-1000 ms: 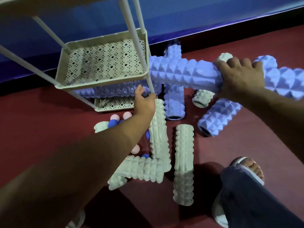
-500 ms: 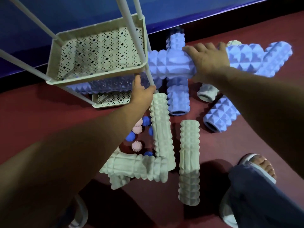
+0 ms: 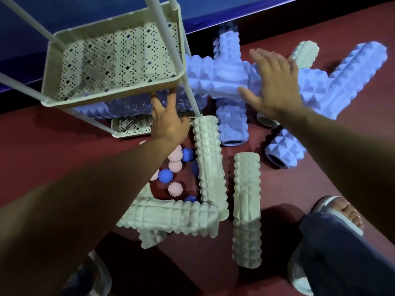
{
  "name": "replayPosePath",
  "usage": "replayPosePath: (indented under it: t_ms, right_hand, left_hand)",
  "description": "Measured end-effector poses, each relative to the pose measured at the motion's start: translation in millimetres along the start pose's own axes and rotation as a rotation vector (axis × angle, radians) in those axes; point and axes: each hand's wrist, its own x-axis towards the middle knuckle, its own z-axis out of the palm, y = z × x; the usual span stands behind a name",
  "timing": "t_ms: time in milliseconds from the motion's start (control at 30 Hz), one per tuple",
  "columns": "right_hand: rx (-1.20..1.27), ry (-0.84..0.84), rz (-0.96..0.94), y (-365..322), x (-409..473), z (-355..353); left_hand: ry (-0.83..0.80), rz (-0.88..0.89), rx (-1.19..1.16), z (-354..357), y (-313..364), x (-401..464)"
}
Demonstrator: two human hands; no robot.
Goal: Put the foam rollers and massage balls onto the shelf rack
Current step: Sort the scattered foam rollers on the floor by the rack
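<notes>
A long purple foam roller (image 3: 213,80) lies crosswise with its left end at the rack's corner pole. My right hand (image 3: 275,84) hovers flat over its middle, fingers spread, holding nothing. My left hand (image 3: 168,120) reaches under the middle tray (image 3: 111,97) of the pale green shelf rack, its straight fingers at another purple roller (image 3: 119,105) that lies on the shelf below. Pale green rollers (image 3: 210,163) (image 3: 246,208) (image 3: 171,216) lie on the red floor. Pink (image 3: 175,189) and blue (image 3: 165,176) spiky massage balls sit between them.
More purple rollers lie on the floor at the right (image 3: 352,75), in the middle (image 3: 232,120) and lower right (image 3: 284,150). A green roller (image 3: 305,54) lies behind them. The bottom tray (image 3: 132,127) sits by my left hand. My sandalled foot (image 3: 339,212) stands at the lower right. A blue wall (image 3: 213,9) runs behind.
My right hand has slid the long purple roller left toward the rack, let go and opened flat. My left hand's fingers have stretched up under the tray.
</notes>
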Motion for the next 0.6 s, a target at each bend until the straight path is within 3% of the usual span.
replayPosePath:
  t_ms: [100, 167, 233, 333, 400, 500, 600]
  right_hand:
    - [0.231, 0.364, 0.502, 8, -31, -2]
    - [0.42, 0.391, 0.935, 13, -46, -1]
    - [0.705, 0.347, 1.19, 17, -49, 1]
    - [1.026, 0.406, 1.228, 25, -40, 4]
    - [1.144, 0.482, 1.256, 30, -30, 7]
    - [1.286, 0.515, 1.328, 25, -16, 5]
    - [1.395, 0.544, 1.412, 19, -3, 3]
  left_hand:
    - [-0.03, 0.008, -0.019, -3, -3, -1]
    - [-0.04, 0.01, -0.008, -6, -4, 1]
    - [-0.049, 0.016, -0.002, -8, -4, 1]
    - [-0.062, 0.02, -0.104, -8, -9, 0]
    - [-0.103, -0.032, -0.386, -9, -12, -2]
    - [-0.093, -0.309, -0.889, -15, -19, -9]
    - [-0.037, -0.41, -1.046, -22, -44, -19]
